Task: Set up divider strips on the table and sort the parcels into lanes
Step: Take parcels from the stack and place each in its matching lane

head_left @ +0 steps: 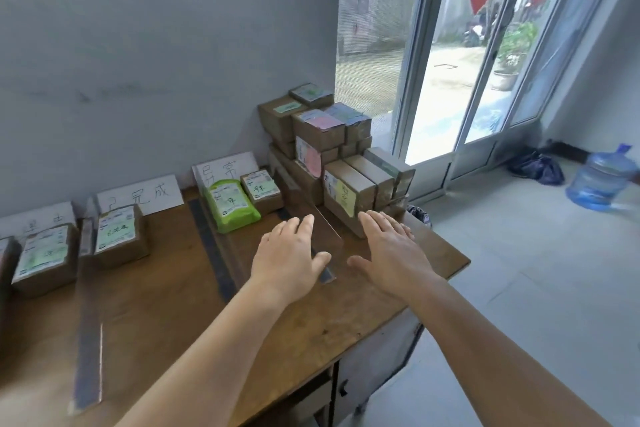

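A brown divider strip (327, 236) stands on edge on the wooden table (311, 322), running from the parcel stack toward me. My left hand (289, 253) lies flat against its left side, fingers straight, thumb near its front end. My right hand (391, 250) hovers open just right of it, fingers spread toward a stack of cardboard parcels (332, 156) at the table's far right. Two more divider strips (214, 253) (88, 340) lie further left. A green parcel (230, 204) and a small box (261, 191) sit in one lane; two boxes (119, 236) (45, 256) in others.
White paper signs (138, 196) with handwriting lean against the grey wall behind the lanes. The table's right edge drops to a tiled floor. A blue water jug (601, 180) and a dark bag (536, 166) lie by the glass doors.
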Available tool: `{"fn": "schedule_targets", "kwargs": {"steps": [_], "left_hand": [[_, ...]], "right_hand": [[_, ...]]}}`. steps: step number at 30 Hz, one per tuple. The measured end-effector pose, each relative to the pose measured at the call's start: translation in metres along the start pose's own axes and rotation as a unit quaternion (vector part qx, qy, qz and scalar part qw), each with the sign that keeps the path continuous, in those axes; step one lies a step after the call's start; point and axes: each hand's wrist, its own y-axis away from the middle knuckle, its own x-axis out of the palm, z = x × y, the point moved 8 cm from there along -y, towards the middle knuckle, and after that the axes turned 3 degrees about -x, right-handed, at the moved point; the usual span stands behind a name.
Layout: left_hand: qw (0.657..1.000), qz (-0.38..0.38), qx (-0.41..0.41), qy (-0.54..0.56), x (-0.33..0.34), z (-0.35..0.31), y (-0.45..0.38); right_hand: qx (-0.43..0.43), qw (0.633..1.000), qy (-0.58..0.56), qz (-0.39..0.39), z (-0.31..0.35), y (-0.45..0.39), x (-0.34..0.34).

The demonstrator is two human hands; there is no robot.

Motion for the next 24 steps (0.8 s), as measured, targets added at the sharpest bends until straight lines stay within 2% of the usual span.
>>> {"fn": "schedule_targets", "kwargs": {"steps": [14,24], "left_hand": [[0.996,0.026,-0.008,0.083,0.052,-0.059,-0.150],[0.998,0.061,0.011,0.021,0.092,-0.094,-0.205]], "right_hand": [[0.077,0.996,-0.035,-0.011,-0.126,-0.105,-0.017],[0.140,0.986,-0.086,-0.014,-0.198,-0.162,-0.008]]}}
